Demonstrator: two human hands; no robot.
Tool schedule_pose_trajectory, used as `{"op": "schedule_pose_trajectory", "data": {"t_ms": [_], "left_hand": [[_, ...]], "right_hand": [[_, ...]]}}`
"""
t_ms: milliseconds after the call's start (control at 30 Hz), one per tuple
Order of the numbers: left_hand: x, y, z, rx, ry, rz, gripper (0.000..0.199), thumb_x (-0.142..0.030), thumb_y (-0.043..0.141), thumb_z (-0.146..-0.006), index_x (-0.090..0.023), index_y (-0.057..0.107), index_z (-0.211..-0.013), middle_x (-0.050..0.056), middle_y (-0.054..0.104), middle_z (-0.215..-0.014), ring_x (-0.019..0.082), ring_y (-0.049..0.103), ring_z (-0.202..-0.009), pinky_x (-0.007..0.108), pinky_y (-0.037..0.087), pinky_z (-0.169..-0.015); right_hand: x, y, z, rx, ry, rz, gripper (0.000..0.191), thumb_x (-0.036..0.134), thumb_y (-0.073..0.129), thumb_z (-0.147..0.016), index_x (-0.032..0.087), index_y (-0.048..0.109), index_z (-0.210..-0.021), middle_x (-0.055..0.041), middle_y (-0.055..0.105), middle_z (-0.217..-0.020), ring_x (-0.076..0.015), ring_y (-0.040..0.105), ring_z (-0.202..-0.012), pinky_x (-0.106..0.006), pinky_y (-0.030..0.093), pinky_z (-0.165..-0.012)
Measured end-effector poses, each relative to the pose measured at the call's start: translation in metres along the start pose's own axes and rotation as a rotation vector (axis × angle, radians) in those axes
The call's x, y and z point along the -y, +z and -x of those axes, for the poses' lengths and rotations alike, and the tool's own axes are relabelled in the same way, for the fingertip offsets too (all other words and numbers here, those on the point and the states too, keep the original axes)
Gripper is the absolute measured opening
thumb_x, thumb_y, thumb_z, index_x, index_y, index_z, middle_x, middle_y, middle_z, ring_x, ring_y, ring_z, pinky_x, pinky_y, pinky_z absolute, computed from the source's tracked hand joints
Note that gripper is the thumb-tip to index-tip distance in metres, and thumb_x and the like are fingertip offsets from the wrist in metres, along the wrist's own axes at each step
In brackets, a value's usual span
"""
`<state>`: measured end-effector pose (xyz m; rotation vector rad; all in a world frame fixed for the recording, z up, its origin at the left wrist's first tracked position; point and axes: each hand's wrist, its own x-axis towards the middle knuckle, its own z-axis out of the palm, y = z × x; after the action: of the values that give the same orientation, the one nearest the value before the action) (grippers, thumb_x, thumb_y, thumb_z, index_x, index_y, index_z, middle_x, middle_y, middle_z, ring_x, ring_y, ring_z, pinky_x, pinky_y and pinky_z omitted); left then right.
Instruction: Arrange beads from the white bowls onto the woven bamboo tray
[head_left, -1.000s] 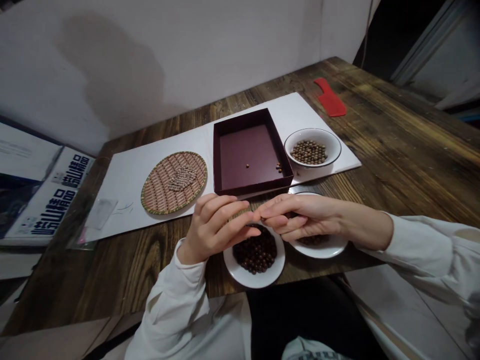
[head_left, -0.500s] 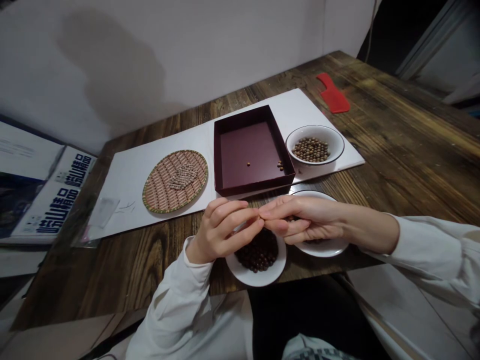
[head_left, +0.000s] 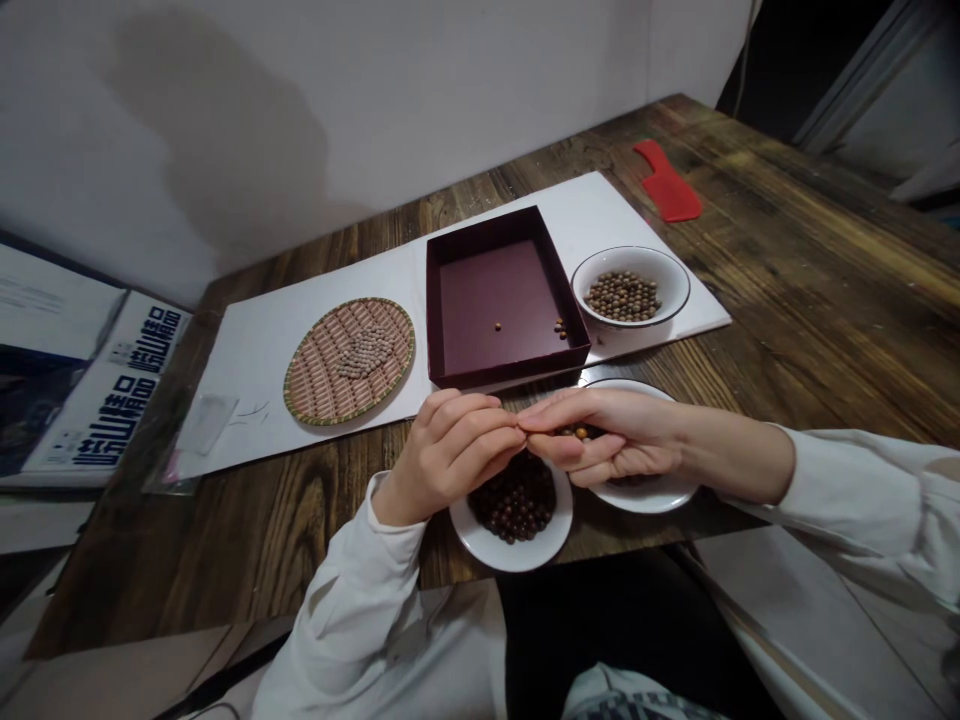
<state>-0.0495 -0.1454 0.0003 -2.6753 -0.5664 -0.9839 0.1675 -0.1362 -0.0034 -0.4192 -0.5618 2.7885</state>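
Observation:
My left hand and my right hand meet at the fingertips above two white dishes near the table's front edge. Both are closed in a pinch; whatever lies between the fingertips is too small or hidden to make out. Under my left hand sits a white dish of dark brown beads. Beneath my right hand a second white dish is partly covered, with some brown beads showing between my fingers. Behind my hands stands a dark red box holding a few small beads.
A white bowl of lighter brown beads stands right of the box. To its left lies a round woven mat with pale beads. A red comb lies at the back right, a plastic bag at the left.
The fingers of my left hand have drawn closer together and curled slightly. More beads show between the fingers of my right hand.

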Motion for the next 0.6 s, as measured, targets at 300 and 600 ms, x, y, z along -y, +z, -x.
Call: {"op": "schedule_pose_trajectory", "data": {"t_ms": [300, 600], "left_hand": [[0.015, -0.006, 0.008, -0.128, -0.218, 0.01, 0.016, -0.022, 0.068, -0.087, -0.025, 0.058, -0.1, 0.0, 0.07, -0.088, 0.017, 0.066, -0.093, 0.036, 0.053, -0.086], [0.069, -0.028, 0.036, -0.105, -0.552, -0.43, 0.007, -0.03, 0.062, -0.092, -0.023, 0.062, -0.094, 0.003, 0.069, -0.094, 0.022, 0.059, -0.096, 0.041, 0.044, -0.087]], "right_hand": [[0.003, 0.001, 0.0, -0.079, -0.005, -0.044, 0.028, 0.014, 0.035, -0.099, 0.01, 0.06, -0.088, 0.008, 0.037, -0.051, -0.0029, 0.015, -0.035, -0.012, 0.024, -0.033], [0.003, 0.0, 0.0, -0.022, -0.084, -0.047, 0.026, 0.02, 0.045, -0.098, 0.014, 0.055, -0.076, 0.01, 0.027, -0.044, -0.0047, 0.016, -0.037, -0.016, 0.021, -0.036]]}}
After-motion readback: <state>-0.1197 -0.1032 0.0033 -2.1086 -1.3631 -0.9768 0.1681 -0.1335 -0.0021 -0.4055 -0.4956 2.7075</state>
